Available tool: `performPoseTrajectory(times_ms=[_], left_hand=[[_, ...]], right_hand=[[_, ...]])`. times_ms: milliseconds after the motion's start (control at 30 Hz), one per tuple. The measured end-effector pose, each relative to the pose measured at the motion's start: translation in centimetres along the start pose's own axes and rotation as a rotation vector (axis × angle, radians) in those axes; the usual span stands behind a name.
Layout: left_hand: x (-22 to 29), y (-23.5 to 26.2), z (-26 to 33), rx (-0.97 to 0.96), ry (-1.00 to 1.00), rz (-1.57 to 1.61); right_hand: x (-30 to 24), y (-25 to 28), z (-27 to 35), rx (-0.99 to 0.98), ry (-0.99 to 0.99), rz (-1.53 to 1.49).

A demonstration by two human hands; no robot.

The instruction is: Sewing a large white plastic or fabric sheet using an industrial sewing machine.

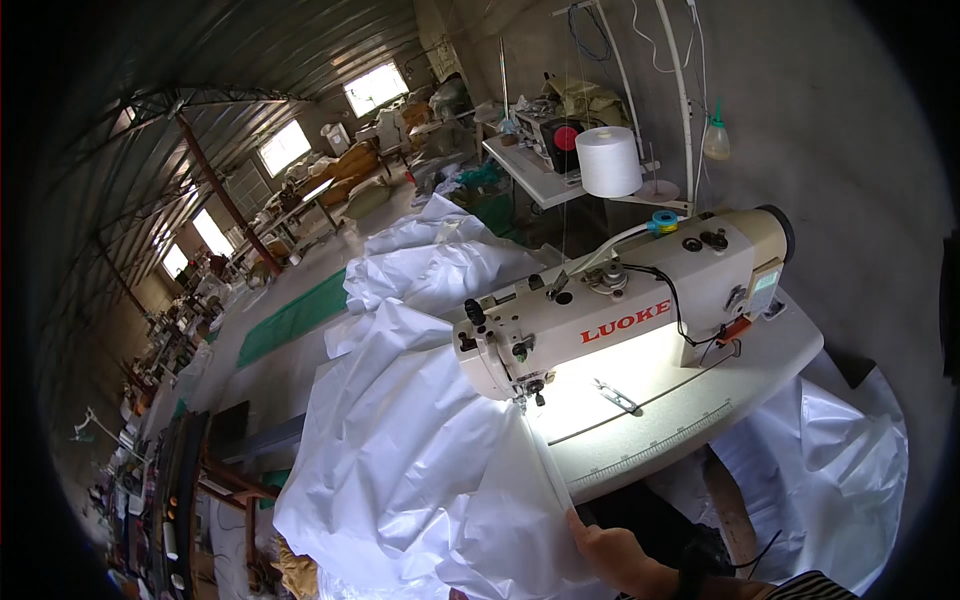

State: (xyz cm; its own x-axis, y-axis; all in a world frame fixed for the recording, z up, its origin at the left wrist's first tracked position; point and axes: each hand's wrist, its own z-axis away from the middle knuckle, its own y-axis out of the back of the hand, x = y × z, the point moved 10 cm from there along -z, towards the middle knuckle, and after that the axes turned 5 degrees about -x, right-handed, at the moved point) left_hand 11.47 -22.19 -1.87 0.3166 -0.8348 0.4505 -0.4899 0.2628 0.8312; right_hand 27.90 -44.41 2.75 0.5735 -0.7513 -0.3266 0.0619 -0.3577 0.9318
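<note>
My right hand (612,556) comes in from the lower right, fingers closed on the edge of a shiny white plastic-like sheet (400,430). The sheet's straight, folded edge runs from my fingertips up to the needle area of a white sewing machine (620,310). A lamp lights the machine bed around the needle. On the bed, right of the needle, lie small metal thread snips (615,396). My left hand does not show.
A large white thread cone (608,162) stands behind the machine. More white sheet (820,480) hangs at the right, and heaps of it (430,260) lie beyond. A green strip (290,315) lies farther left. A squeeze bottle (716,138) hangs by the wall.
</note>
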Motion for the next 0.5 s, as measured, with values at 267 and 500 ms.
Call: performPoseTrajectory(times_ms=[267, 500], left_hand=[[-5.7, -0.5, -3.4, 0.167, 0.426, 0.73], [-18.7, -22.1, 3.2, -0.472, 0.161, -0.129]], right_hand=[[-0.2, 0.0, -2.0, 0.012, 0.004, -0.266], [-3.1, 2.8, -6.4, -0.113, 0.071, -0.009]])
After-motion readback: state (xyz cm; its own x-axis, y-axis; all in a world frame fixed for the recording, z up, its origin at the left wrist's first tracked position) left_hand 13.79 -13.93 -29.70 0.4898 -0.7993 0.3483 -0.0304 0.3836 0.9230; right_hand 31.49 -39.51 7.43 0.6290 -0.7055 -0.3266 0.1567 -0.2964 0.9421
